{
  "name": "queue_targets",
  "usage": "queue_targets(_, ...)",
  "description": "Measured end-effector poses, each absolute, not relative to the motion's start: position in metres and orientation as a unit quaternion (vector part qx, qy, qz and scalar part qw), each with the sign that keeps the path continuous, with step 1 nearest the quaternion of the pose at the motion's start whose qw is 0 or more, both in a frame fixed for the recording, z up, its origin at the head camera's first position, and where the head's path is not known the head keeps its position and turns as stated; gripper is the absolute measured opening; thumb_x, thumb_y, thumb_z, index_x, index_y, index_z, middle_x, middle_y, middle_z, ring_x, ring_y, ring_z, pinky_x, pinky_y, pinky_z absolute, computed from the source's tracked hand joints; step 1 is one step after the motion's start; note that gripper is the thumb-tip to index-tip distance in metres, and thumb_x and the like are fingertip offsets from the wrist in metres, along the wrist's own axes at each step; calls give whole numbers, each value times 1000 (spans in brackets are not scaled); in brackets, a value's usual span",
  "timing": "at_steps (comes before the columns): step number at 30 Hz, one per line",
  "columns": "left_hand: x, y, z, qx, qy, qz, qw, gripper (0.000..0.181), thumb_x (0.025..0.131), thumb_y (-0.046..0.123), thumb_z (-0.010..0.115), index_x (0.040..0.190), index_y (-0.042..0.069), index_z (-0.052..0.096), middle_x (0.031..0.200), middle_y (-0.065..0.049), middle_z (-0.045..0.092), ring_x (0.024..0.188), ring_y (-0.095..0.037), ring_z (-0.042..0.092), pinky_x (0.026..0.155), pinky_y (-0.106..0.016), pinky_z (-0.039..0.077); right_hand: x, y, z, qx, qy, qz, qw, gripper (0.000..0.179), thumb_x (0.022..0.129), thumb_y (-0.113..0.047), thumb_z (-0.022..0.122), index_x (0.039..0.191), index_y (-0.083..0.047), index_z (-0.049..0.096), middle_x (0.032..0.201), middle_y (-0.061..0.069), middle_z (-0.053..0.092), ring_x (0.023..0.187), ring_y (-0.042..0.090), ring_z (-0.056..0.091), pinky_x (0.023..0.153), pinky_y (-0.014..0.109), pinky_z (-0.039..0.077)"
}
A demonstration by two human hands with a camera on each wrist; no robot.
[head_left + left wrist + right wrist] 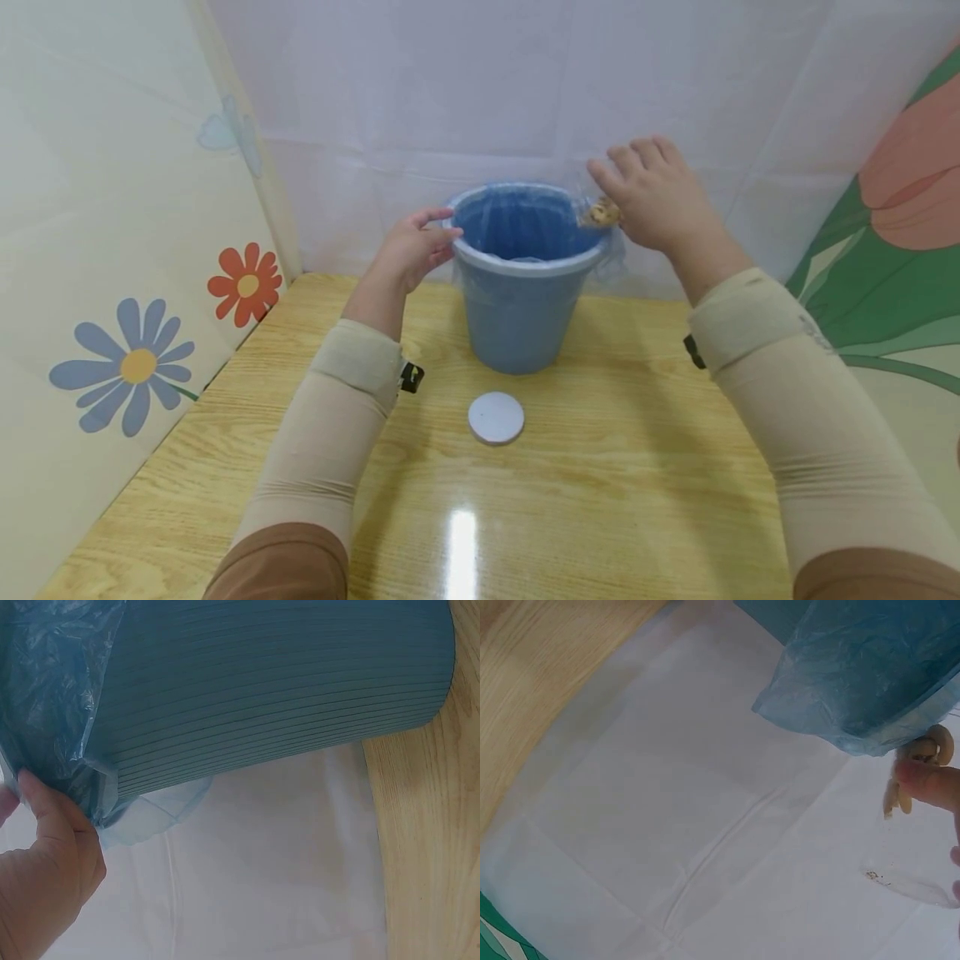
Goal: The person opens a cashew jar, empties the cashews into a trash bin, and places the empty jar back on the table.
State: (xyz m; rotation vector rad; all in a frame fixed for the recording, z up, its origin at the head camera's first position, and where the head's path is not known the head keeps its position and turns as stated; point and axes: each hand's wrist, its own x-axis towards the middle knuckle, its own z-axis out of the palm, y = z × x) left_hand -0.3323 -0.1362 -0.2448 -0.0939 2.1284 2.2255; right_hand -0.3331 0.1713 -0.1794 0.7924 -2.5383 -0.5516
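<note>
A blue trash can with a pale rim stands upright on the table, lined with a thin translucent bag folded out over the rim. My left hand is at the left side of the rim, pinching rim and bag edge between thumb and fingers. Just over the right rim, my right hand holds a clump of tan curved pieces, kind unclear, under the thumb. Below it, clear plastic with dark specks shows beside the fingers. Part of the clump is hidden by the hand.
On the wood-grain table, a white round disc lies in front of the can. A white sheet-covered wall rises close behind it. Panels with painted flowers border the left and right sides.
</note>
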Motion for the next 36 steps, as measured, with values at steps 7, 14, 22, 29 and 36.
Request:
queue_targets(7, -333, -136, -245, -28, 690, 723, 29, 47, 85, 8, 64, 130, 15, 50, 118, -9, 54, 99, -19, 58, 86, -27, 50, -333, 169, -178, 297, -914, -196, 195, 68, 87, -2, 52, 145, -12, 18, 140, 23, 28, 128, 45, 21, 110, 55, 3)
queue_targets(14, -333, -136, -246, -28, 687, 725, 30, 47, 85, 8, 64, 130, 15, 50, 119, -10, 54, 99, -19, 58, 87, -27, 50, -334, 170, -179, 300, -914, -191, 196, 68, 86, 1, 50, 145, -12, 19, 140, 23, 27, 127, 45, 21, 110, 55, 3)
queue_targets(22, -333, -136, -246, -28, 687, 726, 30, 47, 85, 8, 64, 130, 15, 50, 117, -9, 54, 99, -19, 58, 86, -27, 50, -334, 171, -180, 295, -913, -197, 203, 67, 87, -1, 53, 144, -10, 20, 139, 23, 28, 127, 45, 22, 109, 56, 6)
queue_targets(29, -334, -137, -246, -28, 693, 720, 29, 47, 86, 9, 63, 130, 16, 50, 118, -9, 54, 101, -19, 57, 86, -27, 50, -334, 171, -178, 306, -903, -199, 228, 65, 87, -7, 56, 143, -10, 23, 137, 23, 30, 126, 44, 23, 108, 56, 11)
queue_targets(36, -333, -137, -246, -28, 699, 714, 27, 47, 86, 9, 63, 130, 15, 50, 119, -9, 54, 102, -19, 57, 86, -27, 50, -333, 169, -177, 311, -905, -211, 200, 67, 86, 0, 54, 144, -12, 21, 139, 23, 27, 128, 45, 20, 110, 56, 4)
